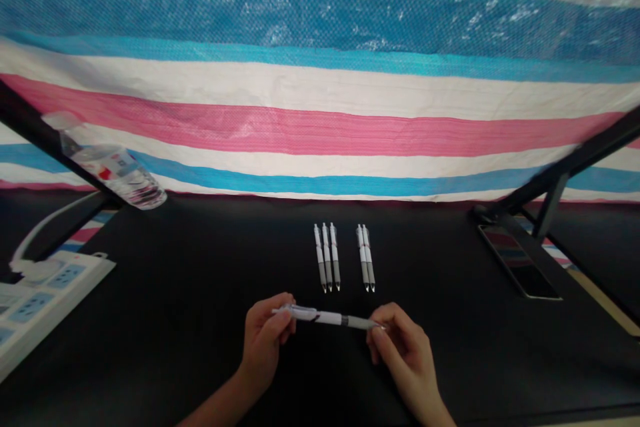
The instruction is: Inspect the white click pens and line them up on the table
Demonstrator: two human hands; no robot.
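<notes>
A white pen with a grey grip [327, 317] is held nearly level above the black table, between both hands. My left hand [267, 333] pinches its clip end between thumb and fingers. At the tip end, my right hand [400, 340] closes thumb and fingers on the pen. Beyond the hands, three similar pens [327, 257] lie side by side on the table, tips toward me. Two more pens [365, 257] lie together just to their right, pointing the same way.
On the black table [210, 267], a white power strip [50, 300] with a plugged-in cable sits at left. A clear bottle [120, 173] stands at the back left. A phone [520, 263] lies at right near a black support bar [575, 160]. Striped sheeting [320, 133] hangs behind.
</notes>
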